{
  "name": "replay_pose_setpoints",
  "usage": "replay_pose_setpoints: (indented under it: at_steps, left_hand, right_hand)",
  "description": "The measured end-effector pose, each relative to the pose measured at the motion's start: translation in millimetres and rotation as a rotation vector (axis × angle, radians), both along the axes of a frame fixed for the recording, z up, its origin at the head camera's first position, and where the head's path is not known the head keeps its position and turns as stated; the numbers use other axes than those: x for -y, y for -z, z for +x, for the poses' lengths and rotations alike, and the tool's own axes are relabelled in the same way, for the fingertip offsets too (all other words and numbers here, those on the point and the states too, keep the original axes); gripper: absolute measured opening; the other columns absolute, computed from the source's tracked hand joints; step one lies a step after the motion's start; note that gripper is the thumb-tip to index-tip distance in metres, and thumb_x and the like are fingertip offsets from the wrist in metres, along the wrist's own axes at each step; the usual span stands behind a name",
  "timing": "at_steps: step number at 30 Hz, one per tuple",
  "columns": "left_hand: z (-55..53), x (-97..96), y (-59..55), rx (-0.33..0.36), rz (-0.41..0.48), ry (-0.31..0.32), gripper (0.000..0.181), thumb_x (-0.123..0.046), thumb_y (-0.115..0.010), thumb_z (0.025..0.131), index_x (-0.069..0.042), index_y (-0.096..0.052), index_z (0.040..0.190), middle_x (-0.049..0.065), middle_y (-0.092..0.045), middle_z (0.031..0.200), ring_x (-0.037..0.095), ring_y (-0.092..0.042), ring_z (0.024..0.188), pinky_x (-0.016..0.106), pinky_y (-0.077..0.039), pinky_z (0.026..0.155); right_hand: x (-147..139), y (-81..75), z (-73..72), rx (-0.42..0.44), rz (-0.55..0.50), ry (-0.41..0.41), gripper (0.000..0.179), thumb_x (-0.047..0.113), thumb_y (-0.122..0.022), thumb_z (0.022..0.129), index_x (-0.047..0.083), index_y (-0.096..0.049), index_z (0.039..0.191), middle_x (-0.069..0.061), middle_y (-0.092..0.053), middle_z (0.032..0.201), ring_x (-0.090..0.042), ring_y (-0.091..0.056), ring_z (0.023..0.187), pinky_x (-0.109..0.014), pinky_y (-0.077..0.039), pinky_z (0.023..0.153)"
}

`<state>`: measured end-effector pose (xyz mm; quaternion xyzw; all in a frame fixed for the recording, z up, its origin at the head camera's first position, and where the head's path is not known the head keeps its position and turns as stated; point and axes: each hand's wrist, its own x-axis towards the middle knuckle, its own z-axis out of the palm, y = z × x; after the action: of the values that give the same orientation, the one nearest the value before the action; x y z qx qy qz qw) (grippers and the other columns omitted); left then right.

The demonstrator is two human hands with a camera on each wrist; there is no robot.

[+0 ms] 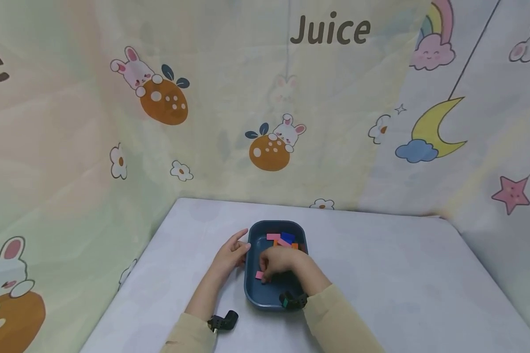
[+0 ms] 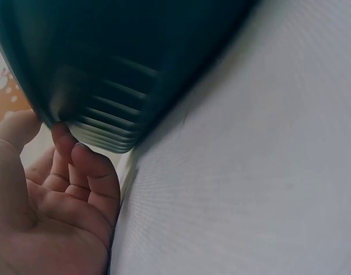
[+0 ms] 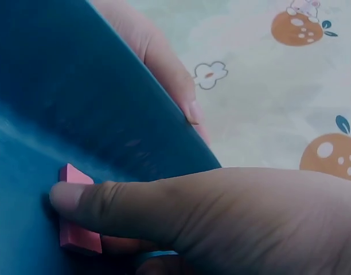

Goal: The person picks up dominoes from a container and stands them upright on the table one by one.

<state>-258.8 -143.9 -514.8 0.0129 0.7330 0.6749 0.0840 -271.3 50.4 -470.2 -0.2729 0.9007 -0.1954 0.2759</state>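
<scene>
A dark blue, round-cornered plastic tray (image 1: 276, 300) rests on the white-covered table. Inside it, toward the near left, my right hand (image 1: 277, 260) pinches a small pink block (image 3: 79, 238). The right thumb lies across the block's face; the other fingers are mostly hidden behind it. My left hand (image 1: 230, 254) holds the tray's left side, with the thumb at the rim and curled fingers against the slotted outer wall (image 2: 115, 106). At the tray's far end lie a pink block (image 1: 273, 236), a blue block (image 1: 287, 238) and orange pieces, partly covered by the right hand.
The white table (image 1: 393, 274) extends to both sides of the tray. Behind it hangs a printed cloth (image 1: 221, 147) with rabbits, flowers and a moon. Black wrist cameras are strapped to both wrists, the right one (image 1: 293, 300) over the tray's near right corner.
</scene>
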Motion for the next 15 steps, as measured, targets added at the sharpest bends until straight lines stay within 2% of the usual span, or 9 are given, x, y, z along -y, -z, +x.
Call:
replay_pose_setpoints:
  at_steps: [8, 11, 15]
  left_hand:
    - [9.3, -1.3, -19.1, 0.041, 0.008, 0.021, 0.052, -0.028, -0.058, 0.089, -0.028, -0.039, 0.138, 0.014, -0.061, 0.107, 0.021, -0.060, 0.078, 0.031, -0.050, 0.071]
    - [8.5, -2.2, -17.3, 0.046, 0.010, 0.021, 0.052, -0.029, -0.059, 0.089, -0.028, -0.040, 0.137, 0.015, -0.061, 0.107, 0.020, -0.060, 0.078, 0.032, -0.051, 0.070]
    - [3.0, -2.8, -6.3, 0.045, 0.002, 0.004, 0.049, -0.032, -0.060, 0.088, -0.032, -0.043, 0.134, 0.012, -0.061, 0.104, 0.021, -0.061, 0.077, 0.032, -0.051, 0.068]
  right_hand:
    - [1, -5.0, 4.6, -0.023, 0.033, -0.016, 0.016, 0.031, -0.072, 0.076, 0.023, -0.059, 0.074, 0.005, -0.058, 0.069, -0.012, -0.053, 0.065, -0.028, -0.043, 0.056]
    - [-3, -8.6, 5.1, -0.031, 0.021, -0.040, 0.012, 0.029, -0.069, 0.079, 0.024, -0.058, 0.077, 0.006, -0.057, 0.070, -0.011, -0.053, 0.065, -0.027, -0.043, 0.056]
    - [-13, -16.5, 3.4, -0.077, -0.064, -0.070, 0.009, 0.027, -0.066, 0.080, 0.026, -0.058, 0.082, 0.008, -0.056, 0.072, -0.009, -0.053, 0.065, -0.024, -0.044, 0.056]
